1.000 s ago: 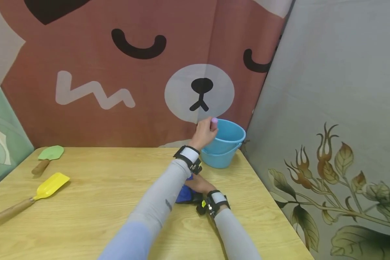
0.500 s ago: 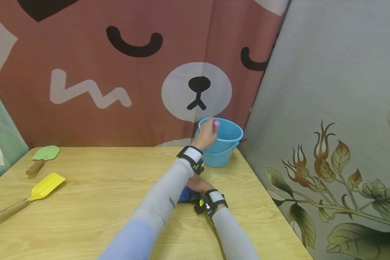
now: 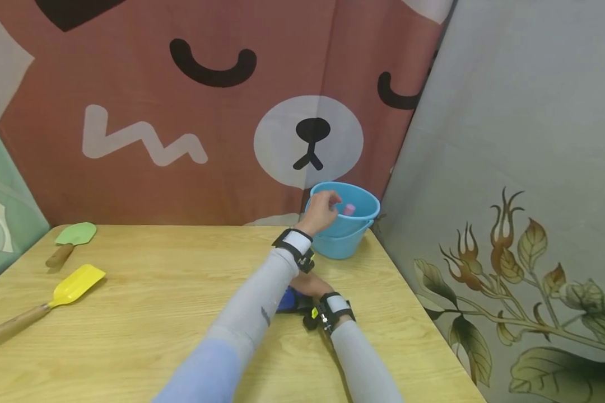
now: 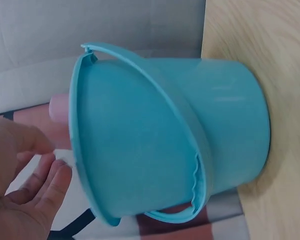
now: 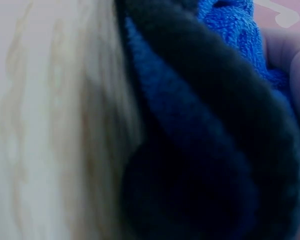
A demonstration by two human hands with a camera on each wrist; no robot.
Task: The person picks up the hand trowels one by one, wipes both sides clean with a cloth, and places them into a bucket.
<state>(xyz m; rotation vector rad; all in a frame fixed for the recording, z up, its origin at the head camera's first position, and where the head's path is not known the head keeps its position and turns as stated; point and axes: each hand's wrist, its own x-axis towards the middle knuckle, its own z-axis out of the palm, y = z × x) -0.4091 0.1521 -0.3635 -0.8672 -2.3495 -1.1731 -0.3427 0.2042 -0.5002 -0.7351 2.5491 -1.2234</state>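
In the head view my left hand [image 3: 321, 211] is over the near left rim of a light blue bucket [image 3: 340, 243], fingers loosely spread and holding nothing. Just right of its fingertips, a pink cylinder [image 3: 349, 210] shows within the bucket's mouth. The left wrist view has the pink cylinder [image 4: 59, 108] partly sticking out past the rim, apart from the fingers. Under the left forearm, my right hand [image 3: 313, 284] holds a blue and black terry cloth [image 3: 288, 301] on the table. The right wrist view shows that cloth [image 5: 235, 30] close up against the hand; most fingers are hidden.
A wooden table [image 3: 171, 313] spans the foreground. At its left lie a yellow scoop [image 3: 78, 284] and a green trowel [image 3: 77, 233], both with wooden handles. Fabric with a bear face [image 3: 222, 123] hangs behind, and a grey patterned curtain [image 3: 524, 112] borders the right.
My left hand has let go of the pink cylinder, which has dropped lower and to the right into the bucket's mouth. The right hand has stayed on the cloth.
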